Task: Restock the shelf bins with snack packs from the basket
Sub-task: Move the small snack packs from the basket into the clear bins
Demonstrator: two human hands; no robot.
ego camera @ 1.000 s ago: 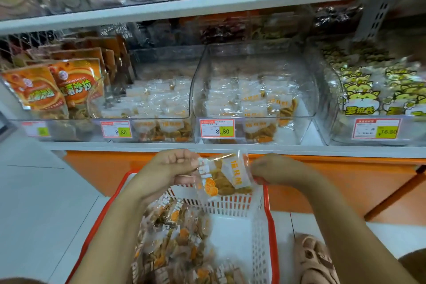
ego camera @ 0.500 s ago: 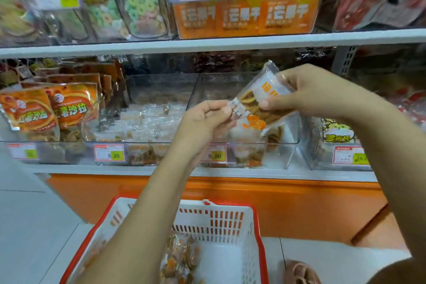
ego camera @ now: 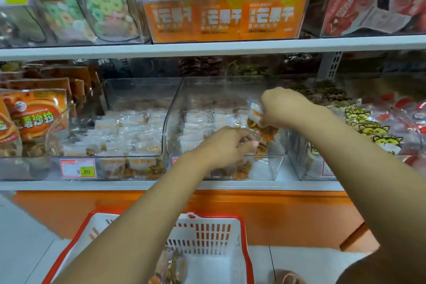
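Observation:
My right hand (ego camera: 284, 105) grips a clear snack pack (ego camera: 255, 116) with white-and-orange label, holding it inside the right-hand clear bin (ego camera: 280, 166) on the middle shelf. My left hand (ego camera: 227, 145) reaches into the same bin just below it, fingers curled on the packs lying there; whether it grips one I cannot tell. That bin holds rows of the same packs. The neighbouring clear bin (ego camera: 138, 85) to the left is filled with them too. The red-rimmed white basket (ego camera: 207, 233) stands on the floor below, with a few packs (ego camera: 170, 267) left inside.
Orange pouches (ego camera: 36, 115) stand at the left of the shelf, cat-print bags (ego camera: 378, 131) at the right. The upper shelf (ego camera: 207, 47) carries orange boxes and bags close above my hands. A price tag (ego camera: 78, 168) is on the left bin. A sandalled foot (ego camera: 288, 278) is beside the basket.
Both hands lifted the snack pack from above the basket up to the shelf and lowered it into the right-hand bin. The view tilted upward.

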